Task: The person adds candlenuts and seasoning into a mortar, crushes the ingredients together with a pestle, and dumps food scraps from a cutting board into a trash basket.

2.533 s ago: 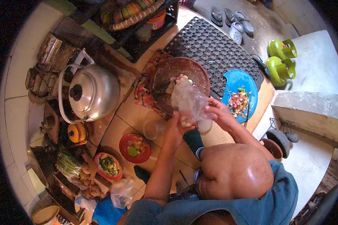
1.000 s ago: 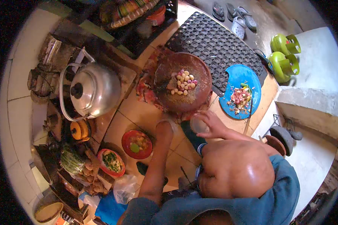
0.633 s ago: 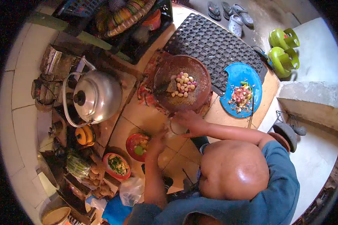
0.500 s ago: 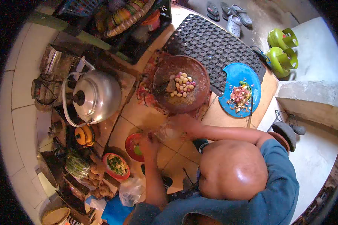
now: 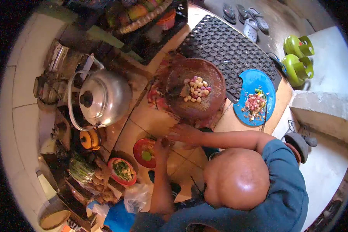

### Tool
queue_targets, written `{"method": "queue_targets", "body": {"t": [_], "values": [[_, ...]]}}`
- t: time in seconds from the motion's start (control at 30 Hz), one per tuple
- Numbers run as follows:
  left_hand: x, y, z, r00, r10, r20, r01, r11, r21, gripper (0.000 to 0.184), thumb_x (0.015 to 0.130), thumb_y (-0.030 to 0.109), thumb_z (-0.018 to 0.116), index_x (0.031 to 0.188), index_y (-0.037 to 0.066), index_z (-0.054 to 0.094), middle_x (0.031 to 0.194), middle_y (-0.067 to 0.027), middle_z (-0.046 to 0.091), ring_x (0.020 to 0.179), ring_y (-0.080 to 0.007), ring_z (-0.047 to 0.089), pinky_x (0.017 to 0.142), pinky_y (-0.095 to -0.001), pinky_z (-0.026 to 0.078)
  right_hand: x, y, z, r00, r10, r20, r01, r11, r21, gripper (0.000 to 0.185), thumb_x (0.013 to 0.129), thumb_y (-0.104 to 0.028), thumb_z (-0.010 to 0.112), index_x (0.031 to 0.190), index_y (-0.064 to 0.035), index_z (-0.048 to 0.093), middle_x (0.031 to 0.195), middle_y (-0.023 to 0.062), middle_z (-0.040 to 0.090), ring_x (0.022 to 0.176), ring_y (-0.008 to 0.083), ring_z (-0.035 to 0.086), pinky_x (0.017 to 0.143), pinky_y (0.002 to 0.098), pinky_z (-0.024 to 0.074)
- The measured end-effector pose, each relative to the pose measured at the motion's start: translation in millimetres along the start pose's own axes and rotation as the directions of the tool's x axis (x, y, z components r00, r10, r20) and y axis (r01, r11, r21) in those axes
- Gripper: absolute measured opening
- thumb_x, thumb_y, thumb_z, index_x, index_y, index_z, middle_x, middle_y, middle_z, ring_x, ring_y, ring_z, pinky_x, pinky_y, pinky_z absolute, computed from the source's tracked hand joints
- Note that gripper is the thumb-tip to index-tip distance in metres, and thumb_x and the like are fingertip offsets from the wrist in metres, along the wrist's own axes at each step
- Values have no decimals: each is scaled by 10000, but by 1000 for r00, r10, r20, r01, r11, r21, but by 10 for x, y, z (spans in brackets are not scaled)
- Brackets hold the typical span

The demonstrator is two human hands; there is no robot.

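Note:
My left hand (image 5: 162,146) is closed beside the right rim of a small red plate (image 5: 140,157), which has a green piece on it. My right hand (image 5: 185,135) reaches in next to it, its fingers bent around a pale, see-through plastic bag (image 5: 178,145). Most of the bag is hidden by the hands, and the fingers are slightly blurred. Just above them stands a wide, round stone mortar (image 5: 178,106), with shallots, pale nuts or cloves (image 5: 199,82) and a dark stone-like lump (image 5: 185,91) in it.
A blue board (image 5: 245,112) with chopped food and a knife (image 5: 265,116) lies at right, near a black rubber mat (image 5: 220,46). To the left are a large kettle (image 5: 100,98), an orange pot (image 5: 89,140) and a red-rimmed bowl of greens (image 5: 122,171). Green gas cylinders (image 5: 295,69) stand upper right.
My right hand has moved left and closer to my left hand, covering more of the plastic bag. The whole scene has shifted slightly right in view.

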State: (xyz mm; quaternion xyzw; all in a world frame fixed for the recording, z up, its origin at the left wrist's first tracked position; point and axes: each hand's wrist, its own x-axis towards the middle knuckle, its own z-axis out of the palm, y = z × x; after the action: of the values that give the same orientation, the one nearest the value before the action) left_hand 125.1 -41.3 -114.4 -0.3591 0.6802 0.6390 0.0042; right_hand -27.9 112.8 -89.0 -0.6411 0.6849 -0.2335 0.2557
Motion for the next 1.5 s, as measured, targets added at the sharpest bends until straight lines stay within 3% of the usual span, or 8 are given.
{"method": "queue_targets", "body": {"t": [0.27,0.4,0.53,0.7,0.83,1.07,1.23,1.5], "values": [[-31,114,-117,909,332,251,-370,370,852,309,806,278,662,940,6,605,870,-92,608,855,-181,575,750,-339,460,3,16,-118,989,-126,-79,117,987,-113,935,652,-235,729,1443,-138,240,1311,230,400,1152,384,448,954,475,389],[-75,1152,-175,987,-52,-152,74,987,145,237,835,229,655,928,17,607,868,-70,608,843,-154,555,777,-303,447,117,-46,-1357,913,324,-248,-311,946,90,892,677,-223,746,1403,-30,264,1269,222,438,1150,355,465,962,439,390],[65,1130,-123,955,72,-287,-99,992,-82,118,873,124,602,929,21,605,941,-60,607,854,-133,569,806,-268,438,571,909,-1929,398,347,-849,-219,935,279,936,664,-400,793,1347,11,303,1337,203,356,1247,380,343,1046,497,289],[184,783,118,932,323,-162,-333,942,-38,113,869,26,572,979,20,598,965,-61,609,895,-108,558,813,-244,433,1809,1602,-2175,409,120,-905,-295,956,-7,900,660,-321,806,1343,1,316,1292,223,377,1193,385,374,1011,454,324],[299,581,304,985,-160,64,166,779,-604,190,835,-29,578,1018,22,595,962,-62,613,871,-111,555,776,-259,454,2410,2509,-1647,677,19,-736,-336,898,-286,715,659,-321,776,1219,-1,466,1246,234,426,1164,412,389,1001,466,334],[259,1006,220,998,63,-8,-63,993,-97,177,860,68,586,1030,29,613,934,-61,626,802,-129,573,710,-284,478,2484,2415,-2125,846,377,-378,-522,732,-437,363,715,-223,660,992,5,601,916,190,622,885,379,578,802,478,474],[361,980,161,999,32,7,-33,988,150,215,864,91,596,1075,47,599,970,-73,633,842,-139,609,717,-288,491,2100,3519,-2388,69,776,-626,-85,630,772,271,799,-281,585,903,-32,612,893,151,661,743,308,642,643,403,519],[487,996,266,985,96,146,-107,992,69,228,863,17,581,1089,41,577,1038,-65,619,931,-158,604,760,-279,503,2080,4275,-2609,408,595,-692,-652,720,235,505,801,-385,599,1116,7,559,968,162,655,844,302,651,735,373,518]]}}
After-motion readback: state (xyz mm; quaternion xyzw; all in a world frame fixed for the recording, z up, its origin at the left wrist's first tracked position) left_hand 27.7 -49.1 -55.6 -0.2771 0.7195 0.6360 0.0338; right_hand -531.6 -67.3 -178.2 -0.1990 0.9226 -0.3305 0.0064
